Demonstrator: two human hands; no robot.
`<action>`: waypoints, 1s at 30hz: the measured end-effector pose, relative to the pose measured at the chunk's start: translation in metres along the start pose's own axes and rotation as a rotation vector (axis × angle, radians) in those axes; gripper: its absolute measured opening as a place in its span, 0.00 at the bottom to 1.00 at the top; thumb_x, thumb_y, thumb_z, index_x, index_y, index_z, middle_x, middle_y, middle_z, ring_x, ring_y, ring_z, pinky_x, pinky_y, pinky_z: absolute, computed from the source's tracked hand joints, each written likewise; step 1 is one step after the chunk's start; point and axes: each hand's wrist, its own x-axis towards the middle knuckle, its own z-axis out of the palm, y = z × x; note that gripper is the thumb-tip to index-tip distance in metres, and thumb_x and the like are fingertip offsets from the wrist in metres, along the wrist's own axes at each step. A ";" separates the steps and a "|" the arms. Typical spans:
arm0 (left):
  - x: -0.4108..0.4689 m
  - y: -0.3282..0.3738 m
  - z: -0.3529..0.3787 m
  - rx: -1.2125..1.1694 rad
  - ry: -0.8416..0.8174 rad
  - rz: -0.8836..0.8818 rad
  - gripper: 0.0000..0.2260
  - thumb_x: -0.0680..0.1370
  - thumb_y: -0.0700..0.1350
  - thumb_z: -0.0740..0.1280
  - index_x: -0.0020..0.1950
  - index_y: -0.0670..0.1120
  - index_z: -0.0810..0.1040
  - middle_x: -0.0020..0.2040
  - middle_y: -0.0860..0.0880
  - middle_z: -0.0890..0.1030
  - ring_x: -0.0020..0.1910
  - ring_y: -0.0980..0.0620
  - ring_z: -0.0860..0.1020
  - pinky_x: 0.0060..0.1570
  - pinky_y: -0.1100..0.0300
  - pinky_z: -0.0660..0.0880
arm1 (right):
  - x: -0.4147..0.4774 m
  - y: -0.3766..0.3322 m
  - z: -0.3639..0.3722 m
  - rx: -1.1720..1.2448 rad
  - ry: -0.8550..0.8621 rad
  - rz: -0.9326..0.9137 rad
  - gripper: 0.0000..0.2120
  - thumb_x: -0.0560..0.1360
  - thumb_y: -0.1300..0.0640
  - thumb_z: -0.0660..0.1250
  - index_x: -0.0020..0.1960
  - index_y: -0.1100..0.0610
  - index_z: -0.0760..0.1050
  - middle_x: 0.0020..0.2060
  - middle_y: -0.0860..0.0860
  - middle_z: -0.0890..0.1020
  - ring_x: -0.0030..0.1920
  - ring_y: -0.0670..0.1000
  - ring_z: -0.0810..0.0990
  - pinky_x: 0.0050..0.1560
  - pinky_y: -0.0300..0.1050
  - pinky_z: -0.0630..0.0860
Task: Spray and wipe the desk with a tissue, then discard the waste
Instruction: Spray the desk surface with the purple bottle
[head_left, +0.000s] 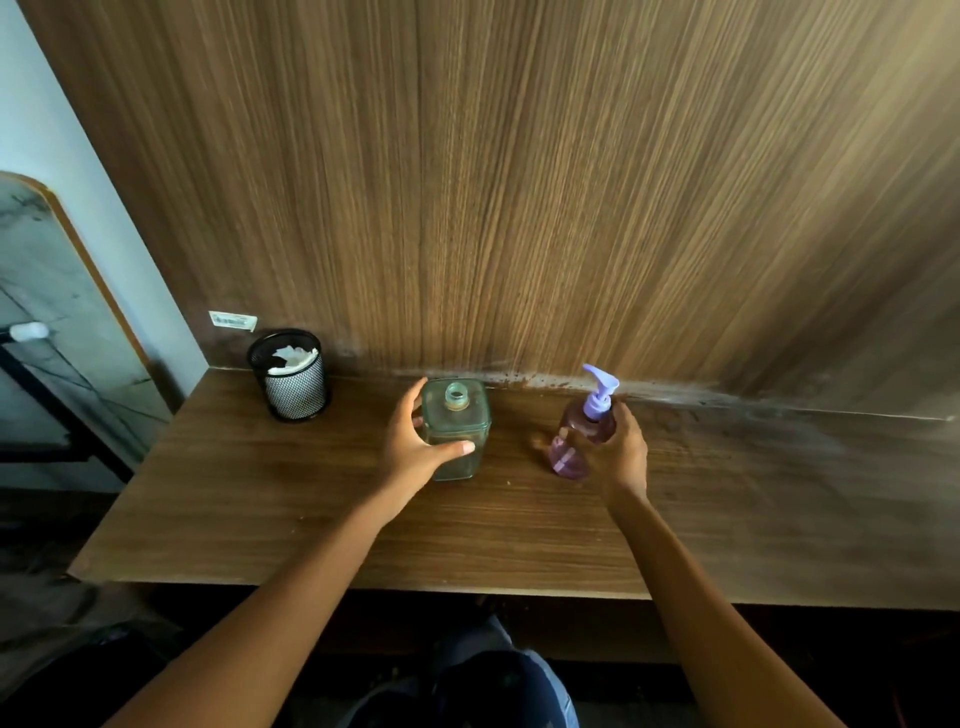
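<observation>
Right hand (621, 452): your fingers wrap the upright purple pump bottle (584, 431) near the tabletop's (260, 519) back edge.
Left hand (415, 447): clamped on the glass bottle (457, 428).
Tissue (293, 357): in the mesh cup (291, 376), back-left, nearer your left.

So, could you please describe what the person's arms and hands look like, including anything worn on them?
Both forearms are bare as far as the picture shows them, with no sleeves in sight. The left hand and the right hand wear no gloves, and no watch, bracelet or ring can be seen on either. The fingernails look short and unpainted, though the picture is too soft to be sure.
</observation>
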 end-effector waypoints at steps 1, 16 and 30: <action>0.000 -0.001 -0.002 0.005 0.016 0.008 0.44 0.62 0.38 0.79 0.72 0.52 0.61 0.68 0.49 0.68 0.63 0.52 0.69 0.60 0.53 0.72 | -0.002 0.000 -0.001 -0.007 0.005 -0.002 0.22 0.66 0.58 0.76 0.57 0.56 0.73 0.53 0.53 0.79 0.54 0.53 0.76 0.51 0.48 0.73; -0.011 -0.010 -0.071 -0.031 -0.066 -0.004 0.42 0.64 0.33 0.76 0.73 0.48 0.61 0.66 0.50 0.71 0.60 0.56 0.72 0.45 0.72 0.72 | -0.029 0.017 -0.028 -0.093 0.021 -0.029 0.29 0.66 0.57 0.75 0.64 0.59 0.70 0.56 0.55 0.78 0.56 0.55 0.76 0.50 0.48 0.72; -0.089 -0.068 -0.054 0.571 0.478 -0.145 0.34 0.73 0.49 0.70 0.74 0.42 0.60 0.75 0.37 0.57 0.75 0.37 0.50 0.69 0.35 0.46 | -0.041 0.005 -0.037 -0.277 0.065 -0.254 0.42 0.70 0.59 0.72 0.75 0.48 0.50 0.68 0.53 0.67 0.60 0.53 0.74 0.46 0.48 0.74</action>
